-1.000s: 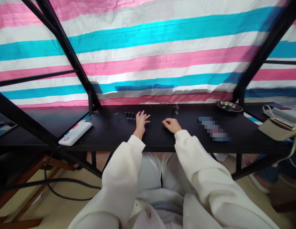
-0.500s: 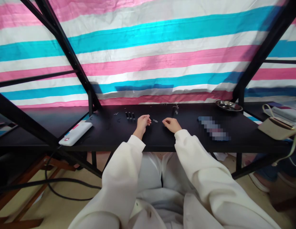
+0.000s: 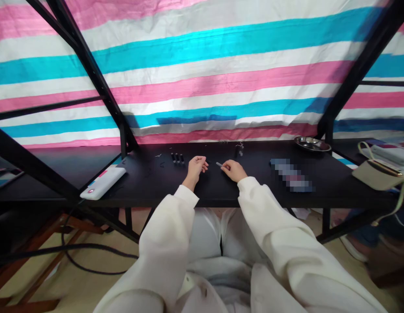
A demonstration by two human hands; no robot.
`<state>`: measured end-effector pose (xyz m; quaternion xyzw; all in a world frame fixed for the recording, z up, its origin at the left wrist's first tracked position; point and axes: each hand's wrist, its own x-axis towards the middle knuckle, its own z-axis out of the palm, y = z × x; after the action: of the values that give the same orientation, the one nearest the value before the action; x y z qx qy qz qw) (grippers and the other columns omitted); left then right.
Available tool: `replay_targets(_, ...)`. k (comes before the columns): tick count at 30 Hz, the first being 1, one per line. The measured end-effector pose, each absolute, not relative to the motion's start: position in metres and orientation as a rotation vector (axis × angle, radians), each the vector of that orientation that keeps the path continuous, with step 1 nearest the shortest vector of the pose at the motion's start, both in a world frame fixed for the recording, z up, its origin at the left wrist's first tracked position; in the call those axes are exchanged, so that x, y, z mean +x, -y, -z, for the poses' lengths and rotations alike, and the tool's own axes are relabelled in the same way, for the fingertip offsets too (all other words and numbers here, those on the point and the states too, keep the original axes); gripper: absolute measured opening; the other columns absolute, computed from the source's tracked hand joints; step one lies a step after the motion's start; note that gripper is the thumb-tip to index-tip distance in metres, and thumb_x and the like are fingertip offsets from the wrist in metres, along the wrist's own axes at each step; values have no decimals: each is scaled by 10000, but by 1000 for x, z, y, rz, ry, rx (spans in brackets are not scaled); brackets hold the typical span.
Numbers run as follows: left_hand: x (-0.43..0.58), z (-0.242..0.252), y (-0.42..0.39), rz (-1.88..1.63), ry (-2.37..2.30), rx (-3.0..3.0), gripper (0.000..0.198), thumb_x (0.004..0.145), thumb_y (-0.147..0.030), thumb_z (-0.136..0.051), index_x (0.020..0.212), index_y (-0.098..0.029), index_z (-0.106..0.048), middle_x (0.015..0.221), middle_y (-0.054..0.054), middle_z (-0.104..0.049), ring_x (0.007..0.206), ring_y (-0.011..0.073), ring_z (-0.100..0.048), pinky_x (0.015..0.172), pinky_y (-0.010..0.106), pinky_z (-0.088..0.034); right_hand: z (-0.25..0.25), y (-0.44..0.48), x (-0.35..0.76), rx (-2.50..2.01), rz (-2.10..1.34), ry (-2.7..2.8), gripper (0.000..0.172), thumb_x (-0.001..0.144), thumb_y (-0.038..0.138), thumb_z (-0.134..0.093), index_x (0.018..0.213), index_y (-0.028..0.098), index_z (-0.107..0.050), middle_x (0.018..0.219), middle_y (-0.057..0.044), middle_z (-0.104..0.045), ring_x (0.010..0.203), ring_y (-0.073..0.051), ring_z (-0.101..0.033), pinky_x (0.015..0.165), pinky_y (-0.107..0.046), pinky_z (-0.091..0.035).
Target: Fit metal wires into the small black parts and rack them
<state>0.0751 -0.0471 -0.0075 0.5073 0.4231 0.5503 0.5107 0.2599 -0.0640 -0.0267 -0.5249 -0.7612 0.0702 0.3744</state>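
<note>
From my end, both hands sit on the black counter (image 3: 319, 191), near its far edge and close to each other. My right hand (image 3: 234, 170) has its grip pinched shut at the fingertips on a small pale stick (image 3: 219, 164). The stick pokes out to the left, just above the counter, in the gap between the two hands. My left hand (image 3: 196, 167) rests with its fingers curled in. I cannot tell whether that grip holds anything.

Just left of the left hand, three small dark cylinders (image 3: 177, 158) stand in a row. A white pack (image 3: 103, 182) lies at the counter's left corner; its pink and blue label is too small to read. To the right lies a blurred patch (image 3: 291, 175) with nothing legible on it, and past it a metal dish (image 3: 312, 144) and a tan bag (image 3: 378, 174). A striped tarp (image 3: 202, 65) hangs behind.
</note>
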Motion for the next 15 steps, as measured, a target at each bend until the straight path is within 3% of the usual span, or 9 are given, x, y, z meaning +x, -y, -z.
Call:
replay_targets(7, 80, 5, 56, -948, -862, 1356, 213, 739, -304, -613, 794, -115, -532, 570, 16, -586, 403, 68, -510, 354, 159, -319, 25, 69, 252, -1050, -405, 1812, 245, 783, 391, -532, 836, 173, -629, 761, -38, -619, 609, -122, -512, 621, -256, -427)
replay_targets(15, 81, 3, 59, -852, -783, 1367, 231, 774, -342, -571, 846, -137, -492, 517, -20, -540, 377, 72, -497, 351, 156, -310, 20, 74, 248, -1100, -591, 1867, 230, 751, 368, -545, 759, 153, -628, 626, -6, -601, 537, -102, -497, 579, -239, -416)
